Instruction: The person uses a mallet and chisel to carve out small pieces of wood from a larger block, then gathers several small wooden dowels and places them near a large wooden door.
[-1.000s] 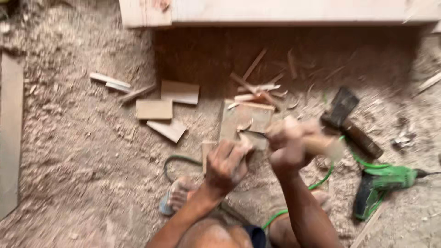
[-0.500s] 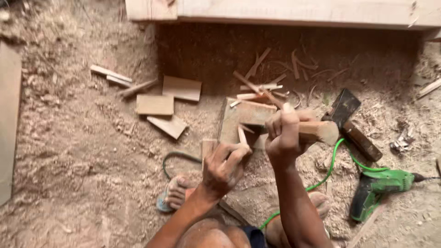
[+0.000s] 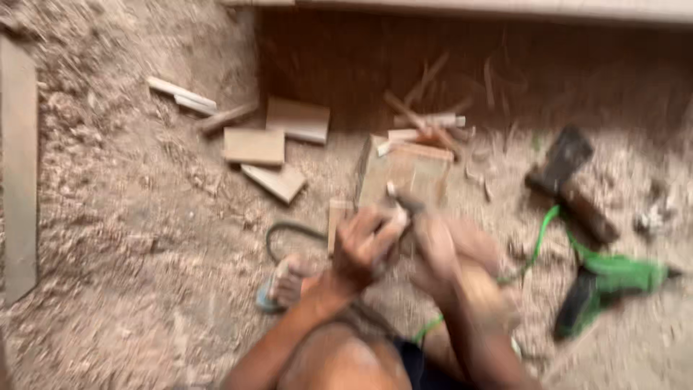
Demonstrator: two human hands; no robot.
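Observation:
I squat over sawdust-covered ground. My left hand (image 3: 364, 245) is closed around a small pale wooden peg (image 3: 395, 211), held upright at the near edge of a flat wooden board (image 3: 404, 170). My right hand (image 3: 444, 249) is heavily blurred just right of the left hand, touching it, and grips a pale wooden mallet that the blur hides almost entirely. A narrow wood strip (image 3: 336, 220) lies by my left fingers.
Wood offcuts (image 3: 254, 146) and thin sticks (image 3: 422, 119) lie ahead. A hatchet (image 3: 567, 170) and a green power drill (image 3: 613, 278) with a green cord (image 3: 540, 235) sit to the right. A plank (image 3: 18, 166) runs along the left. My sandalled foot (image 3: 285, 282) is below.
My right hand, raised with the mallet half a second ago, has swung down to the peg beside my left hand. The view has shifted slightly and blurred.

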